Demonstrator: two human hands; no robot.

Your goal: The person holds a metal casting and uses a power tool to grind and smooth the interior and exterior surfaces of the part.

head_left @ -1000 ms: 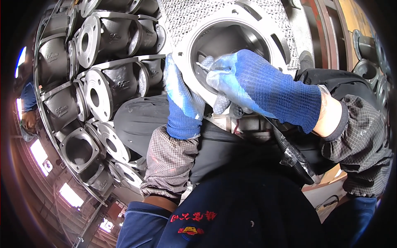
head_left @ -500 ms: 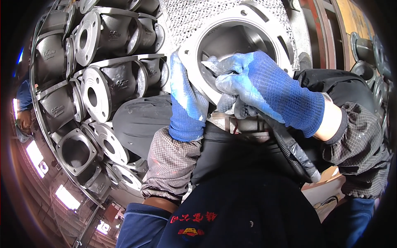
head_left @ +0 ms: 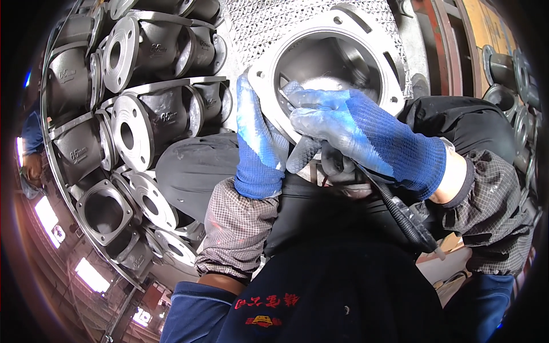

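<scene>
A grey cast-metal valve body (head_left: 394,86) lies with its round, flanged opening facing up. My left hand (head_left: 260,137), in a blue coated glove, rests against the flange's left side with its fingers stretched out flat. In a matching glove, my right hand (head_left: 354,123) crosses the opening's lower rim and is closed round a slim hand tool. The fingers hide most of that tool; a thin tip shows near the opening's left inner wall. From under the hand a black corrugated hose (head_left: 400,211) trails down to the right. Light falls on the inside of the bore.
Stacked grey flanged valve bodies (head_left: 163,108) fill the left side, close to my left forearm. More castings (head_left: 503,97) stand at the far right. Under the workpiece is a patterned metal surface (head_left: 257,28). My knees in dark trousers (head_left: 194,166) flank it.
My right hand has shifted slightly left and down at the opening, its index finger straighter. The hose has swung a little. The left hand and the valve body stay put.
</scene>
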